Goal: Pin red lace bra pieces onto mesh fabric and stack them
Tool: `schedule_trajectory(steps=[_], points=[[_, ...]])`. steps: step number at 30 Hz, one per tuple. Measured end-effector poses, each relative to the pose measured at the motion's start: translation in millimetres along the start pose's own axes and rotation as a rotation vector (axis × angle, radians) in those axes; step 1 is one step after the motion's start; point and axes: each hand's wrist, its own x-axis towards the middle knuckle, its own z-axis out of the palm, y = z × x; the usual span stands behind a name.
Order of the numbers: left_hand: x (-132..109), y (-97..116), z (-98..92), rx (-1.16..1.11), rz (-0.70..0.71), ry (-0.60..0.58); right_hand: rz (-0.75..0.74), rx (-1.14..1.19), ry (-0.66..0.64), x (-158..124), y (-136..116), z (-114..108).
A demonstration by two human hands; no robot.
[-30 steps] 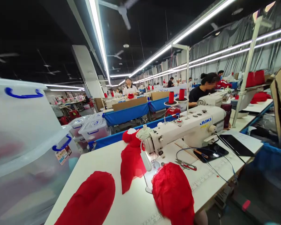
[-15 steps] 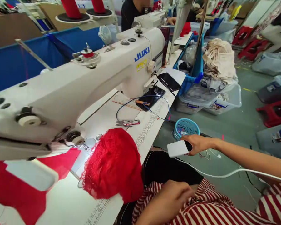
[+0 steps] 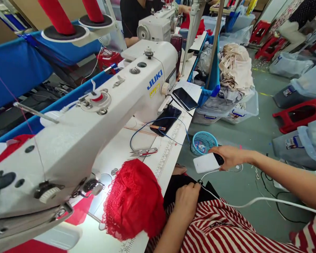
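My right hand [image 3: 230, 157] is closed round a flat white device with a black end [image 3: 206, 162], held above the floor beside the table. A white cable [image 3: 263, 199] runs below that hand and bends sharply near my left hand. Over my lap, my left hand [image 3: 187, 197] is curled shut, its fingertips at a small dark piece by the cable; what they grip is not clear. To its left, a bunched red lace-edged fabric [image 3: 135, 200] lies on the sewing table [image 3: 171, 151], close to the needle area of the white sewing machine [image 3: 116, 112].
Thread snips [image 3: 144, 152], a dark phone [image 3: 166, 119] and a black tablet-like device [image 3: 185, 98] lie on the table. A blue basket [image 3: 204, 142] stands below its edge. Fabric-filled bins [image 3: 237, 73] and red stools [image 3: 301, 114] stand to the right. A co-worker [image 3: 133, 21] sits behind.
My left hand has moved forward over my lap and its fingers have closed near the cable. The white device has shifted slightly to the right in my right hand. The view has turned.
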Motion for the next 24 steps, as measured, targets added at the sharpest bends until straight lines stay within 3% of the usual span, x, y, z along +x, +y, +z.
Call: schedule_trajectory(steps=[5, 8, 11, 14, 18, 21, 24], points=[[-10, 16, -14.9, -0.06, -0.022, 0.027, -0.158, 0.069, -0.173, -18, -21, -41], [-15, 35, -23.4, -0.119, -0.033, 0.051, -0.15, 0.067, -0.338, -34, -26, -60], [-19, 54, -33.4, -0.154, -0.042, 0.066, -0.067, 0.11, -0.436, -51, -21, -65], [-15, 68, -44.2, -0.158, -0.052, 0.08, -0.008, 0.246, -0.512, -62, -12, -57], [-4, 81, -56.9, -0.175, -0.044, 0.123, 0.052, 0.508, -0.619, -59, -10, -31], [-5, 87, -60.0, -0.237, -0.048, 0.131, 0.077, 0.534, -0.574, -50, -22, -5], [-21, 85, -57.7, -0.328, -0.07, 0.14, 0.132, 0.51, -0.504, -52, -31, 11]])
